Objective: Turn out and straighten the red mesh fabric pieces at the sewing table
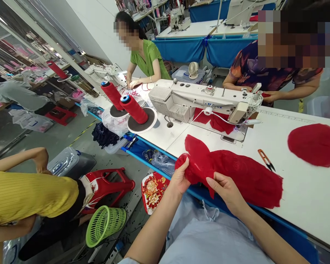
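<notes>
A red fabric piece (244,176) lies partly on the white sewing table, its near end lifted over the front edge. My left hand (183,176) is closed on that end, thumb on top of the cloth. Pinching the same cloth a little to the right is my right hand (225,189), thumb against fingers. Beyond my hands stands a white sewing machine (198,99), with more red cloth (214,121) beneath its arm. Orange-handled thread snips (266,160) rest on the table past the fabric. Farther right lies a rounded red fabric piece (316,145).
Two red thread cones (134,110) stand at the table's left end. Co-workers sit across the table, one in a green top (151,58). At left are a person in yellow (33,194), a red stool (112,187) and a green basket (107,225).
</notes>
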